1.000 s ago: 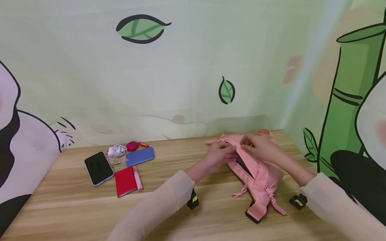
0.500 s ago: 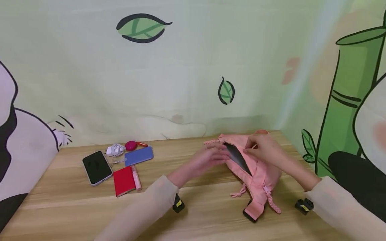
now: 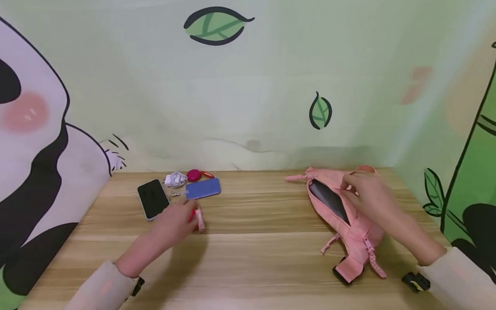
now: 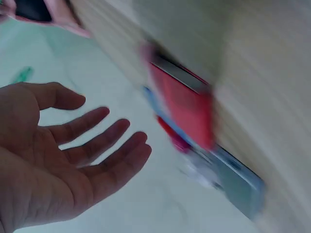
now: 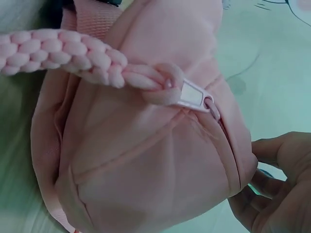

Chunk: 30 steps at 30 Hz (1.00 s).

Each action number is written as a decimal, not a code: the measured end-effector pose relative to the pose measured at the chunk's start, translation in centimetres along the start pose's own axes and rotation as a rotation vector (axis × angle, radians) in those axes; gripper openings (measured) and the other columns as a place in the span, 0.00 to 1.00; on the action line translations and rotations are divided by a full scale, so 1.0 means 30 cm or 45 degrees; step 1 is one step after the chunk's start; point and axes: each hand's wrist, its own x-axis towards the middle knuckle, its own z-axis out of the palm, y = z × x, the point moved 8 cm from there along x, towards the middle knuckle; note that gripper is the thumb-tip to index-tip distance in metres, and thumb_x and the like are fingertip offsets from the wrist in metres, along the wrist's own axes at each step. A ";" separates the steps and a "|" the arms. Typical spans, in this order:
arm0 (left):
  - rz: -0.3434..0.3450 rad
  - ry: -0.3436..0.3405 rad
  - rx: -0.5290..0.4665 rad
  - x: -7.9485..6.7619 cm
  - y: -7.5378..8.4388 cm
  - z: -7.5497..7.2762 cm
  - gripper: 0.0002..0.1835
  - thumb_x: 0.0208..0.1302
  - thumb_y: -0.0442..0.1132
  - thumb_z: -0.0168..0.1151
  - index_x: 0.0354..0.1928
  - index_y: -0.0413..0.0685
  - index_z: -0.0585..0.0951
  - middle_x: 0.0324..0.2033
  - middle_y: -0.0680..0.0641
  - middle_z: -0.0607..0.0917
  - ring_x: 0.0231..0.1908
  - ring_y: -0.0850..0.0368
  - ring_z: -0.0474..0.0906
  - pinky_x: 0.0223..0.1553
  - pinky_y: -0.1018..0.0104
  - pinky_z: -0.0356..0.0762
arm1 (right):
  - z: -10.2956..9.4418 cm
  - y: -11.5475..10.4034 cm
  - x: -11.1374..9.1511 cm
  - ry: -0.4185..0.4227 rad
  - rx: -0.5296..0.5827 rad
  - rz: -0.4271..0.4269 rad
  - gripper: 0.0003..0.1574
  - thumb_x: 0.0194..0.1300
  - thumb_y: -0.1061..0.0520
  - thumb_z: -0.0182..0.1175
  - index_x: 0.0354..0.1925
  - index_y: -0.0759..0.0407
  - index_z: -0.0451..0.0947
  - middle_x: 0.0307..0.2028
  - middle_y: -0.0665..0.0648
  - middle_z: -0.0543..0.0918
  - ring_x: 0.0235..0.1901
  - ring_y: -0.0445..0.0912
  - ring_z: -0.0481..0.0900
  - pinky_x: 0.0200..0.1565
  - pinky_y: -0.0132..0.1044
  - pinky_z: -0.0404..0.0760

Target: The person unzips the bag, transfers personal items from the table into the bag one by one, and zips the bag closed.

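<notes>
My left hand [image 3: 176, 219] is over the red notebook [image 4: 184, 99], which it mostly covers in the head view. In the left wrist view the fingers are spread and loosely bent, with nothing between them. Beside the notebook lies a pink tube [image 3: 199, 220]. On the right, a pink waist bag [image 3: 329, 202] lies on the table with its zip pocket gaping and a dark lining showing. My right hand [image 3: 373, 198] pinches the fabric at the far edge of that opening. A braided zip pull [image 5: 63, 53] hangs from the bag.
A phone [image 3: 153, 199], a white charger with its cable [image 3: 176, 179], a round magenta case [image 3: 193, 175], a small red stick [image 3: 207, 174] and a blue card holder [image 3: 203, 188] lie at the table's left. A patterned cloth [image 3: 271, 86] rises behind the table.
My left hand has left the bag and moved left to the red notebook. The right hand keeps its pinch on the bag, and the opening now gapes. The head view has turned slightly left.
</notes>
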 end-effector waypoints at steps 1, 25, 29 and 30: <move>-0.035 0.004 -0.008 0.000 -0.039 -0.001 0.20 0.62 0.41 0.60 0.53 0.39 0.75 0.45 0.38 0.78 0.38 0.46 0.76 0.36 0.53 0.80 | -0.006 0.006 -0.008 0.004 -0.010 0.012 0.09 0.52 0.61 0.70 0.26 0.51 0.78 0.25 0.50 0.80 0.25 0.44 0.78 0.25 0.38 0.75; 0.218 -0.083 -0.126 0.038 -0.224 0.147 0.51 0.48 0.59 0.71 0.68 0.37 0.60 0.67 0.33 0.58 0.62 0.35 0.58 0.49 0.44 0.76 | -0.009 0.044 -0.018 -0.047 0.037 0.147 0.04 0.52 0.57 0.71 0.28 0.51 0.84 0.27 0.48 0.82 0.26 0.43 0.78 0.29 0.41 0.75; 0.178 -0.123 -0.145 0.047 -0.232 0.165 0.52 0.49 0.58 0.70 0.68 0.36 0.60 0.67 0.34 0.60 0.62 0.35 0.59 0.49 0.46 0.76 | -0.014 0.054 -0.024 -0.060 0.020 0.172 0.04 0.53 0.57 0.71 0.29 0.51 0.84 0.25 0.47 0.83 0.24 0.43 0.78 0.27 0.41 0.75; 0.171 -0.131 -0.139 0.047 -0.230 0.167 0.51 0.49 0.58 0.70 0.68 0.36 0.61 0.66 0.33 0.60 0.61 0.35 0.59 0.48 0.46 0.77 | -0.015 0.057 -0.025 -0.064 0.014 0.177 0.03 0.53 0.57 0.70 0.29 0.51 0.84 0.25 0.47 0.83 0.24 0.43 0.78 0.27 0.41 0.75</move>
